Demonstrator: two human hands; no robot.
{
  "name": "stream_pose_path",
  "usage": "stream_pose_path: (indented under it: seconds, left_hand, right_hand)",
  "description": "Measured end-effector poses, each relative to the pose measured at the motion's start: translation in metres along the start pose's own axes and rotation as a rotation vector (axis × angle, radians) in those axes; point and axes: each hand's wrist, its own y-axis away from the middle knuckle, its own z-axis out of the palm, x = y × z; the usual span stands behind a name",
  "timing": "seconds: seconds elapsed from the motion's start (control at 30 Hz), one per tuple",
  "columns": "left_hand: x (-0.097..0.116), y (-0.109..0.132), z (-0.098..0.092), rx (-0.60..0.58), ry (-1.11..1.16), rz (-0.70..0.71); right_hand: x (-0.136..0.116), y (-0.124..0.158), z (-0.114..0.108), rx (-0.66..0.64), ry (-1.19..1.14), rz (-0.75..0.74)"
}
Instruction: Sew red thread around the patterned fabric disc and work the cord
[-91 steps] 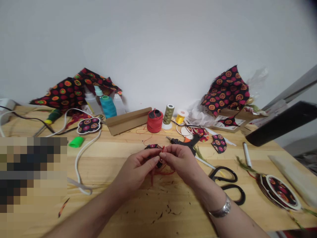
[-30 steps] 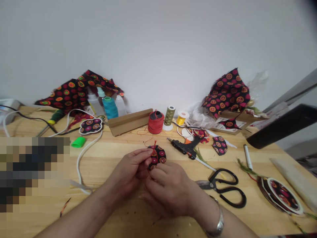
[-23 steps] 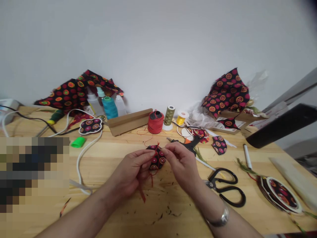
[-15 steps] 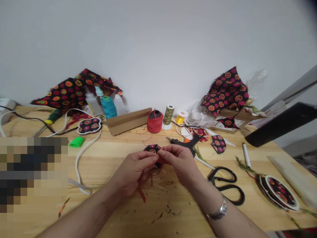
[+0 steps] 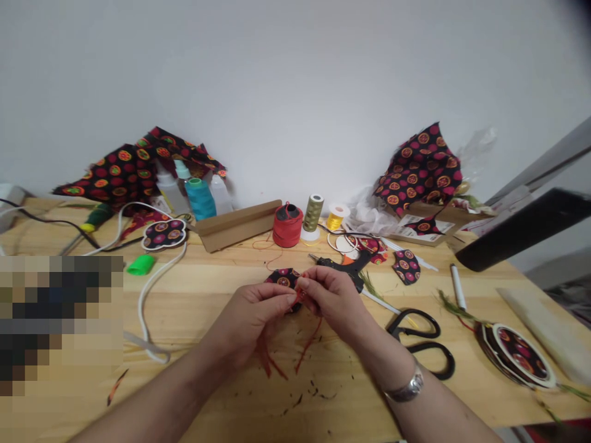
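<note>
My left hand (image 5: 261,311) and my right hand (image 5: 335,301) meet over the middle of the wooden table. Both are closed, with thumbs and forefingers pinching red cord (image 5: 308,346) between them. Loose ends of the cord hang below the fingers on both sides. Just behind the fingertips lies a dark patterned fabric piece (image 5: 282,277), partly covered by my hands. Beyond it stands a spool of red cord (image 5: 287,226). Black-handled scissors (image 5: 427,341) rest beside my right forearm.
A black glue gun (image 5: 344,267) lies beyond my right hand. At the back are an olive thread cone (image 5: 314,214), a yellow spool (image 5: 336,218) and a cardboard tray (image 5: 242,227). A white cable (image 5: 144,301) curves at left. Stacked fabric-covered discs (image 5: 521,354) lie at right.
The cord ends now hang lower and further apart, with one strand newly showing below my right hand. My fingers still pinch close together, shifted slightly.
</note>
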Motion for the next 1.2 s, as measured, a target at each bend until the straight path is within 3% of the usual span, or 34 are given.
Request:
stream_pose_path:
  seconds: [0.1, 0.23, 0.33, 0.5, 0.73, 0.83, 1.2]
  left_hand:
    - [0.000, -0.002, -0.002, 0.050, 0.031, -0.018]
    - [-0.001, -0.006, -0.007, 0.081, 0.126, -0.026]
    - [-0.002, -0.007, -0.008, 0.084, 0.158, -0.027]
    - [-0.002, -0.005, -0.006, 0.089, 0.074, -0.014]
    - [0.002, -0.002, -0.001, 0.049, 0.000, 0.031]
    - [0.004, -0.001, 0.000, 0.037, 0.000, 0.028]
    - [0.004, 0.002, 0.002, 0.072, -0.033, -0.011]
  right_hand:
    - [0.000, 0.002, -0.002, 0.016, 0.177, -0.090]
    - [-0.004, 0.007, -0.005, 0.185, 0.664, -0.303]
    - [-0.005, 0.009, -0.005, 0.195, 0.813, -0.324]
    - [-0.001, 0.005, -0.001, 0.151, 0.399, -0.361]
    - [-0.003, 0.004, 0.004, -0.083, -0.205, 0.025]
    - [-0.005, 0.005, 0.005, -0.093, -0.246, 0.111]
    - [-0.001, 0.003, 0.005, 0.057, -0.145, 0.060]
